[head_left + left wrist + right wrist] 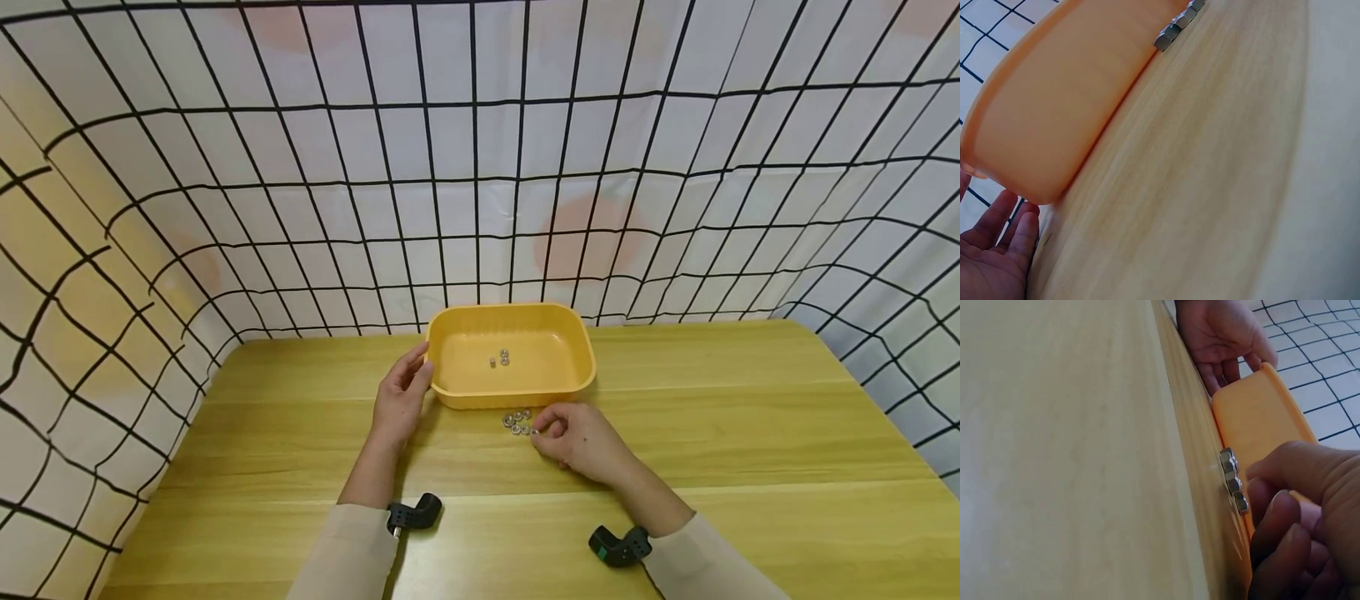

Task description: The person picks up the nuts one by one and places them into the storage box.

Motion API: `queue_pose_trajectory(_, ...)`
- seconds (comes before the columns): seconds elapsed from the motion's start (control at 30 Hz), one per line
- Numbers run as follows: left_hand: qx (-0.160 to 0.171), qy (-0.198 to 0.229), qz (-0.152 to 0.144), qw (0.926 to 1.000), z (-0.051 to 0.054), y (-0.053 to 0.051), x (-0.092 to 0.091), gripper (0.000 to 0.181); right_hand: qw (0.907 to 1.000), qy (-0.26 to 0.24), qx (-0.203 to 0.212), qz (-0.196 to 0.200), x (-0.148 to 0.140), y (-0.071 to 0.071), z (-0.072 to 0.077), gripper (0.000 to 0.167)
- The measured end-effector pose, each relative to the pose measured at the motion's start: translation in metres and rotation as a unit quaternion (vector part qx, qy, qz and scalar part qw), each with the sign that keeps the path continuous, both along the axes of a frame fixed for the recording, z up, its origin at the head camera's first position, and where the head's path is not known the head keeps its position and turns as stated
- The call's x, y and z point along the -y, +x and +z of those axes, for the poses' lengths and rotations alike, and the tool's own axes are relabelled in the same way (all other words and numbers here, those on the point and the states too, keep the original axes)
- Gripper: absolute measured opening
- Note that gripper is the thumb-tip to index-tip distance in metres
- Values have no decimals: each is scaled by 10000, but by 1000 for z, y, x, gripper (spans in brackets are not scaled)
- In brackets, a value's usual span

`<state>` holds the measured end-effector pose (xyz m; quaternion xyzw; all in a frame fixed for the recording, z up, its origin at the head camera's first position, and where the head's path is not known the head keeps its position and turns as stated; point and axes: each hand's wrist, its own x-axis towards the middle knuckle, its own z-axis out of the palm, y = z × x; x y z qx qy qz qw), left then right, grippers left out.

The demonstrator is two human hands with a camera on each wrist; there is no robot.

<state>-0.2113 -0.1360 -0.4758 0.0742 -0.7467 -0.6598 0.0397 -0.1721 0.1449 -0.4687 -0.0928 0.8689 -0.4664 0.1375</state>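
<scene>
A yellow plastic tray (510, 399) stands on the table, with a few small metal nuts (505, 357) inside. My left hand (401, 404) rests against its left end, with relaxed fingers on the outer wall and the thumb by the rim. In front of the tray, several hex nuts (517, 421) lie in a close group on the wood; the left wrist view shows some nuts (1172, 35) along the tray's base. My right hand (581, 440) is at the right side of this group. Its thumb and forefinger pinch a nut (534, 432) there, mostly hidden by the fingertips.
The wood-grain table (750, 417) extends to both sides of the tray. A black grid net (495, 179) rises behind the table and along its sides, in front of a pale cloth. Each wrist wears a black device (618, 546).
</scene>
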Motion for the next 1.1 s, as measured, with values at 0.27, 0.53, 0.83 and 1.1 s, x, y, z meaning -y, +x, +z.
queue_pose_trajectory(0.27,-15,30,8,10000,1,1,0,39,9996,-219,29,152,-1,2,13,14)
queue_pose_trajectory(0.53,-5,13,9,10000,2,2,0,39,10000,-24,1,-50,-3,3,22,12)
queue_pose_trajectory(0.83,-108,-17,-26,9999,-1,0,0,40,9993,-17,-50,-357,-7,0,37,12)
queue_pose_trajectory(1.1,-109,-32,-66,9999,-1,1,1,41,9995,-125,-290,-97,-6,-11,51,11)
